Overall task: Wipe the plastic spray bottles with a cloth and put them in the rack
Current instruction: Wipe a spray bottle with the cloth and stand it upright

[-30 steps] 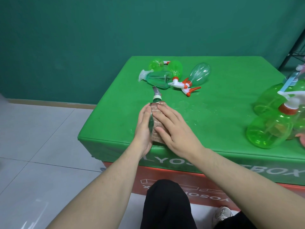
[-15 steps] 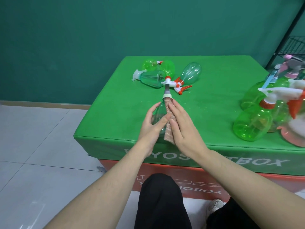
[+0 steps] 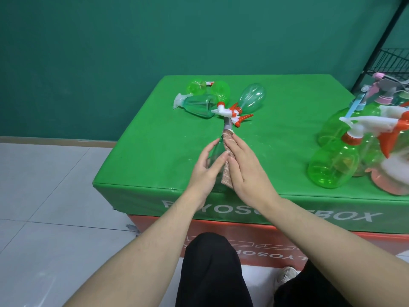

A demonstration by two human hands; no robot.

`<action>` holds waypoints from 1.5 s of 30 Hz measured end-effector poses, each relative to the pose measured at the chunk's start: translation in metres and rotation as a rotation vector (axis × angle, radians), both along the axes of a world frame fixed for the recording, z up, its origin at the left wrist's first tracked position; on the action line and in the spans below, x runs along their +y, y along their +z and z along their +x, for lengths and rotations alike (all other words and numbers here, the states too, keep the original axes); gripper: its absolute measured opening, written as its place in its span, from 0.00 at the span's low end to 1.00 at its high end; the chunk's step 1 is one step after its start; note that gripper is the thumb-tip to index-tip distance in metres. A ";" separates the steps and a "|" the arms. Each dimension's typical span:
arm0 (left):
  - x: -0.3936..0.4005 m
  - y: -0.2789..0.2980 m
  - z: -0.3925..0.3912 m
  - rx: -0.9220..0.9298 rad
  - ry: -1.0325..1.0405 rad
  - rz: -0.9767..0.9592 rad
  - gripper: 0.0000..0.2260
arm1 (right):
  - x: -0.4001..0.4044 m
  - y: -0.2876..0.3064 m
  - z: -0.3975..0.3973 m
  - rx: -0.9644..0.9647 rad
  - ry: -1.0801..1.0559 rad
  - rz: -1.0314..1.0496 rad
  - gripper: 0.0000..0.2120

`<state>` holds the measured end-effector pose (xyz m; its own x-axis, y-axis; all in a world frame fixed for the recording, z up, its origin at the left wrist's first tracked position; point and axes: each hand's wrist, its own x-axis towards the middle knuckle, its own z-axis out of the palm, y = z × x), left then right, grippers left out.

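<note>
**Still wiping one bottle, lots left to do**

The person sits at the green table (image 3: 155, 156) & is rubbing one clear bottle (image 3: 215, 151) w/ a pinkish cloth (image 3: 228, 171). The bottle is near the front edge, about the middle of the view, its grey nozzle pointing to 12 o'clock. The left hand (image 3: 204, 169) cups the bottle from the 9 o'clock side, fingers curled round it. The right hand (image 3: 245, 171) lies w/ straight fingers flat on the cloth, pushing it onto the bottle from the 3 o'clock side. So both hands are close together on the same bottle.

Four more bottles (image 3: 212, 100) lie in a pile at about 12 o'clock, prob. not wiped yet. A bunch of standing bottles (image 3: 336, 156) sits at 3 o'clock. The black wire rack (image 3: 389, 63) is at 2 o'clock; nobody can tell from here if any bottle is in it. So the job looks early on.

Vs. half a sec ago: the hands hold about the same spot, but the cloth has slid up nearer the bottle's neck, and the view shifted a bit.
</note>
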<state>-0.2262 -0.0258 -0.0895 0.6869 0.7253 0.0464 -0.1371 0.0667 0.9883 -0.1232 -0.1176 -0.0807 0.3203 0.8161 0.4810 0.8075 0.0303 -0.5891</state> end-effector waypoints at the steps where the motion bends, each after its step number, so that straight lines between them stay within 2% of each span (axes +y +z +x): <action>1: 0.001 0.000 0.000 -0.005 0.000 -0.011 0.24 | -0.001 -0.001 -0.001 -0.046 0.011 0.005 0.24; 5: -0.001 0.000 -0.001 -0.014 0.009 -0.018 0.22 | -0.007 -0.009 -0.001 -0.090 0.048 0.038 0.24; 9: 0.000 -0.002 -0.002 -0.024 0.020 -0.074 0.27 | -0.015 -0.018 -0.003 -0.021 0.058 0.063 0.24; 16: 0.006 0.000 -0.002 -0.124 0.016 -0.235 0.21 | -0.028 -0.033 -0.004 -0.052 0.080 0.109 0.20; 22: 0.006 -0.005 -0.003 -0.128 0.002 -0.252 0.24 | -0.008 -0.006 -0.006 0.183 0.005 -0.009 0.26; 25: 0.006 -0.007 -0.004 -0.144 0.003 -0.264 0.21 | 0.008 0.002 0.001 0.189 -0.008 -0.054 0.26; 29: 0.006 -0.008 -0.004 -0.079 0.009 -0.190 0.17 | 0.024 0.015 0.008 0.372 -0.030 -0.117 0.22; 31: 0.004 -0.007 -0.003 -0.034 0.003 -0.143 0.23 | 0.026 0.016 0.009 0.385 -0.038 -0.122 0.22; 33: 0.003 -0.005 -0.002 -0.013 -0.010 -0.109 0.33 | 0.025 0.015 0.009 0.352 -0.031 -0.124 0.22; 35: 0.003 -0.004 -0.002 -0.013 -0.007 -0.110 0.38 | 0.020 0.011 0.006 0.277 -0.005 -0.112 0.23; 41: 0.007 -0.007 -0.005 -0.115 0.013 -0.262 0.34 | -0.005 -0.011 -0.006 0.010 0.049 -0.037 0.25; 45: 0.006 -0.006 -0.006 -0.138 0.029 -0.281 0.29 | -0.014 -0.021 -0.006 -0.099 0.062 -0.063 0.25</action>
<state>-0.2319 -0.0202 -0.0953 0.6666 0.7423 -0.0672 -0.2744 0.3283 0.9038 -0.1293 -0.1312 -0.1019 0.2223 0.8623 0.4551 0.8593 0.0473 -0.5093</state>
